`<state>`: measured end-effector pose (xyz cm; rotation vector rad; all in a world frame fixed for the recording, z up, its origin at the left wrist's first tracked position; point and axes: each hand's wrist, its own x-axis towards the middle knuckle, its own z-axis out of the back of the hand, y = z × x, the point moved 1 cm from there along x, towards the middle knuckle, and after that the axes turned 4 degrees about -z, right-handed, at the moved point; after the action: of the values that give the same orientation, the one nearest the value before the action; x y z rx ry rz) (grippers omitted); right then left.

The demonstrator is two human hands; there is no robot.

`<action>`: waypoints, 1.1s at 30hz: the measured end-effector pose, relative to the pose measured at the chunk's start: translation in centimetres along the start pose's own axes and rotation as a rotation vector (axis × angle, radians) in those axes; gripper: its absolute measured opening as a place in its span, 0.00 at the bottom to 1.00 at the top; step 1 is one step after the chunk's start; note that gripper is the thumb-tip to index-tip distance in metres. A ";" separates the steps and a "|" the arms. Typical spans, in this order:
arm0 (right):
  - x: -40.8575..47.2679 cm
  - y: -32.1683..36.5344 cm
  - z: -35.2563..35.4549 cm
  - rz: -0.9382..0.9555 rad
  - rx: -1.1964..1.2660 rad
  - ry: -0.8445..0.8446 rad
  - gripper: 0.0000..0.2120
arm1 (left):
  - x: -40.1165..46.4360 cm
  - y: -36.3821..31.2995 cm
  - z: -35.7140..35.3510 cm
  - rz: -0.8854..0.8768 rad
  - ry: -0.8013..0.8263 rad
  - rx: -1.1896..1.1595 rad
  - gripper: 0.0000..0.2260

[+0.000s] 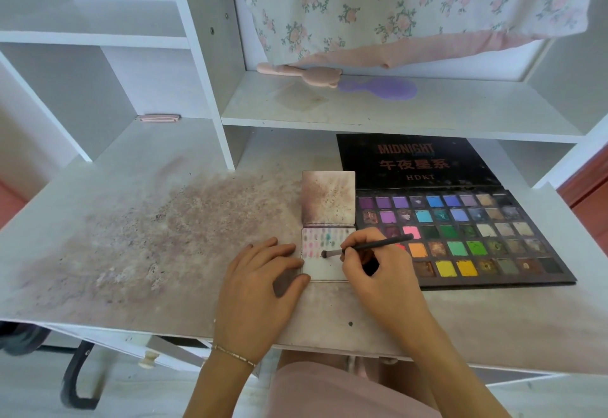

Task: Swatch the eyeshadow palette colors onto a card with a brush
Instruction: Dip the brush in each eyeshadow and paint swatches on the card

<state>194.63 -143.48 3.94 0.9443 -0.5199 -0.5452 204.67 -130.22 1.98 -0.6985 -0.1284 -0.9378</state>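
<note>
A large black eyeshadow palette (467, 240) lies open on the desk, its many coloured pans to the right of a small white card (324, 268). Rows of pink, green and teal swatches mark the card's upper half. My right hand (375, 273) grips a thin dark brush (368, 247), whose tip touches the card just right of the swatches. My left hand (260, 282) lies flat on the desk, fingertips pressing the card's left edge. A stained second card (328, 197) lies just above the first.
The desk top (148, 236) is smeared with pinkish powder on the left. On the shelf behind lie a pink hairbrush (302, 73) and a purple hairbrush (381, 88). A floral cloth (394, 6) hangs above. The palette lid (414, 161) lies flat under the shelf.
</note>
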 end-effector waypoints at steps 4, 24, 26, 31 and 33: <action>0.0 -0.1 0.0 -0.003 0.004 -0.001 0.13 | 0.1 0.0 -0.1 0.000 -0.005 -0.017 0.09; -1.2 -0.3 2.4 0.137 0.165 -0.281 0.11 | 0.1 0.0 0.2 0.027 0.018 -0.050 0.08; -1.7 -0.9 3.6 0.120 0.165 -0.320 0.11 | 0.1 0.0 0.3 0.034 0.020 -0.049 0.08; -2.4 -3.0 6.9 0.043 0.074 -0.373 0.12 | 0.1 -0.1 0.3 0.040 0.031 -0.035 0.08; -2.5 -3.8 7.9 0.005 0.067 -0.401 0.15 | 0.1 -0.1 0.3 0.043 0.034 -0.037 0.08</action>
<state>186.96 -148.48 4.11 0.8990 -0.9046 -0.7221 204.67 -130.16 2.32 -0.7166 -0.0662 -0.9124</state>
